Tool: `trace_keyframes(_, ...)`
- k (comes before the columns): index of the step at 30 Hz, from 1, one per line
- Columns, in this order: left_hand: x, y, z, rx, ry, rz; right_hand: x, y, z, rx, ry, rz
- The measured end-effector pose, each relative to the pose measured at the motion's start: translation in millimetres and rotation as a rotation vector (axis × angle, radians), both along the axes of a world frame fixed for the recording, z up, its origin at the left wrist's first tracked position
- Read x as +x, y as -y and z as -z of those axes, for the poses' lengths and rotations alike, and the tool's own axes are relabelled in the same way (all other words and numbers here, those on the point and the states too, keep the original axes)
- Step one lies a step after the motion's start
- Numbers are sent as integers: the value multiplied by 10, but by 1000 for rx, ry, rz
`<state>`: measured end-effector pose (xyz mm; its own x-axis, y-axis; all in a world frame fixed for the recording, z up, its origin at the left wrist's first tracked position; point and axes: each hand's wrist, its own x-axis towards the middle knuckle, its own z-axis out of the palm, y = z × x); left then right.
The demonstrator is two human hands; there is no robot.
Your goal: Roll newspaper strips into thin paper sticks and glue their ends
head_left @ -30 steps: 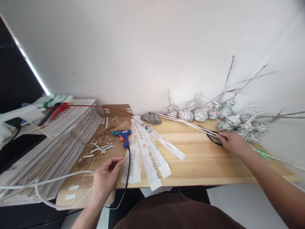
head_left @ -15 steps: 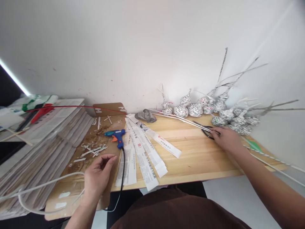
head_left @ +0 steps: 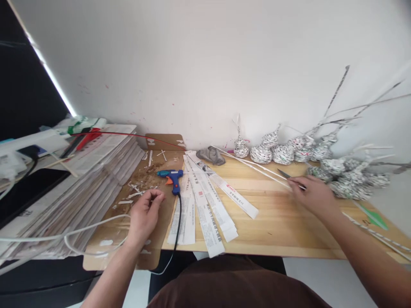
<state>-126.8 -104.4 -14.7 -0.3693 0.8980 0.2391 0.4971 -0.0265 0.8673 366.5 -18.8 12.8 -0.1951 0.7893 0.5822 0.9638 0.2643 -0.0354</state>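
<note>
My left hand [head_left: 144,214] hovers over the cardboard sheet [head_left: 156,239], fingers curled and thumb against the index finger; nothing shows in it. Just beyond it lies a blue glue gun [head_left: 175,182] with a black cord. My right hand [head_left: 313,196] is closed around the handle end of dark scissors [head_left: 284,173], whose blades point up and left; its palm hides the loops. Two thin white rolled-paper sticks [head_left: 253,167] run across the wooden table to these fingers. Between the hands, several newspaper strips [head_left: 208,222] lie fanned out.
Woven paper gourds [head_left: 282,154] stand in a row along the wall, with long paper ends sticking up. A grey crumpled cloth [head_left: 211,155] lies behind the strips. At the left rises a tall newspaper stack [head_left: 105,179]. White cable [head_left: 80,231] loops past my left wrist. Paper scraps litter the cardboard.
The view has swung left, so things sit further right in it. My right hand has closed over the scissors' handle, whose loops showed before. My left hand keeps its curled pose.
</note>
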Motion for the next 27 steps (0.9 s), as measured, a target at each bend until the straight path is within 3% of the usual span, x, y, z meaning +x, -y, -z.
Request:
trace_keyframes(5, 131, -144, -151, 88, -31, 41, -874, -231, -7, -264, -218, -258)
trace_keyframes(9, 239, -222, -243, 103, -95, 60, -1577, -585, 51, -339, -312, -294)
trace_keyframes(13, 294, -272, -262, 89, -135, 129, -2031, -981, 159, -308, -344, -295)
trace_keyframes(18, 398, -567, -309, 122, -254, 251, -2156, -1163, 331, -337, -347, -353)
trace_keyframes(21, 584, -970, -373, 115, -424, 325, -2123, -1164, 386, -329, -372, -374)
trace_keyframes(23, 753, -1291, -397, 26, -649, 365, -2108, -1169, 393, -324, -388, -383)
trace_keyframes(27, 1080, -1849, -386, -43, -760, 421, -2104, -1203, 394, -316, -413, -392)
